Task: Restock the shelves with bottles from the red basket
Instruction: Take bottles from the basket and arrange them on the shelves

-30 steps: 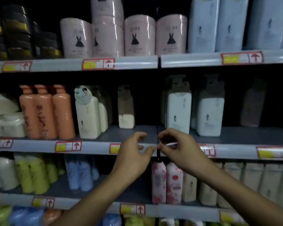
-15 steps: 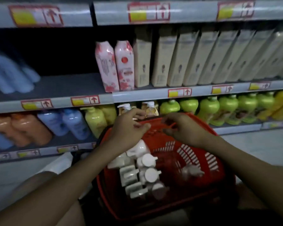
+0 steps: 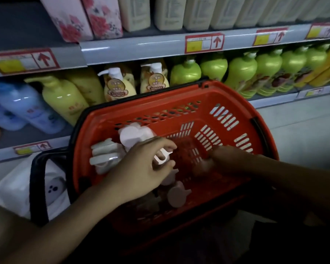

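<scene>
The shelves (image 3: 151,48) fill the far side, their grey edge strips carrying red-and-yellow price tags (image 3: 204,43). The upper tier holds floral pink cartons (image 3: 84,18) at left and cream bottles (image 3: 170,12) to their right; the tier below holds blue bottles (image 3: 25,105) at far left, yellow pump bottles (image 3: 63,98), two amber-labelled pump bottles (image 3: 120,84) and a row of green bottles (image 3: 242,73) running right.

Near the viewer sits the red basket (image 3: 236,103), its black handle (image 3: 38,183) dropped to the left over a white bag (image 3: 13,189). White-capped bottles (image 3: 133,136) crowd the basket's left part, caps up; the right part shows bare mesh floor.

The left hand (image 3: 141,168) reaches in over these bottles, fingers curled, thumb and forefinger closed around a white pump nozzle (image 3: 163,157) on one of them. More caps lie touching it on its left and near side.

The right hand (image 3: 223,161) is low inside the basket, just right of the left hand, in shadow and blurred; fingers point down toward something pale, but whether they grasp it cannot be told.
</scene>
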The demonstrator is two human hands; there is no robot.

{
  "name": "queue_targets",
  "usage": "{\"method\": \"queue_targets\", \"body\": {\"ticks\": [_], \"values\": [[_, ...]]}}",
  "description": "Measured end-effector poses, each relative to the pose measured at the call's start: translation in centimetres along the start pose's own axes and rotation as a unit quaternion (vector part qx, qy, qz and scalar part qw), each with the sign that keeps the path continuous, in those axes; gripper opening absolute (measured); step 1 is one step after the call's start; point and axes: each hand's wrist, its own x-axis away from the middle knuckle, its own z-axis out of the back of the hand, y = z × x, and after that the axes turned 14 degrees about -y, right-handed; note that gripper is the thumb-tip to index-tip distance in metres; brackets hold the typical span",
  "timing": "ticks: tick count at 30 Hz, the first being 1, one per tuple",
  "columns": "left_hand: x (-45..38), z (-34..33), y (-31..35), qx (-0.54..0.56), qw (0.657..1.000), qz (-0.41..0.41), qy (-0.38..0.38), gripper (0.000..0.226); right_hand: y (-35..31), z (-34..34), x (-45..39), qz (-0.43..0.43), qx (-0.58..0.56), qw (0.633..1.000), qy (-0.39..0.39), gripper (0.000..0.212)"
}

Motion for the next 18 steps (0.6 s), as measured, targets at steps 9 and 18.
{"method": "queue_targets", "body": {"ticks": [9, 18], "values": [[-1.3, -1.5, -0.7, -0.06, 0.997, -0.046, -0.006, 0.067, -6.0, 5.8, 5.6, -0.021, -0.107, 0.947, 0.301, 0.043], [-2.1, -2.1, 1.7, 0.042, 0.99, -0.052, 0.123, 0.084, -10.7, 9.2, 12.0, 0.07, -0.187, 0.853, 0.481, 0.045]]}}
